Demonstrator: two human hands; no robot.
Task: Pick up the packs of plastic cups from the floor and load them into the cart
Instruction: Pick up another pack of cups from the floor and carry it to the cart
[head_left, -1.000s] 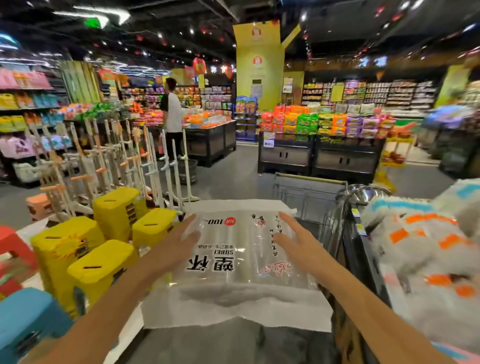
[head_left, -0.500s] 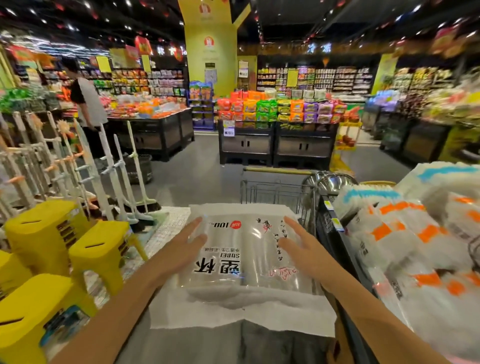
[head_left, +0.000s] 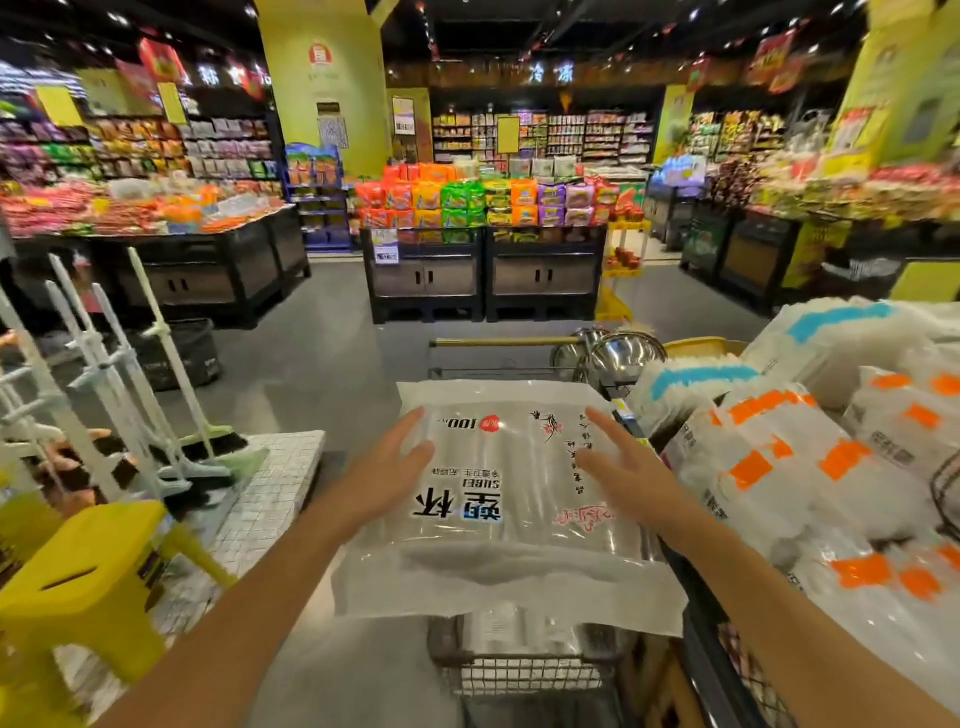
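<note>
A flat clear pack of plastic cups (head_left: 514, 499) with black print hangs level in front of me, above the wire cart (head_left: 524, 670). My left hand (head_left: 397, 457) grips its left edge and my right hand (head_left: 618, 460) grips its right edge, fingers spread over the top. Under the held pack, another pack of cups (head_left: 514, 626) lies inside the cart basket. The cart's far rail (head_left: 488, 343) shows beyond the pack.
A display (head_left: 810, 467) of white packs with orange and blue marks stands close on my right, with steel bowls (head_left: 618, 356) behind it. Yellow stools (head_left: 88, 587) and white mop racks (head_left: 130, 364) line the left. Dark display bins (head_left: 483, 275) stand across the grey aisle.
The view has swung to the right and the pack has moved over the cart basket. Both hands keep the same hold on its edges.
</note>
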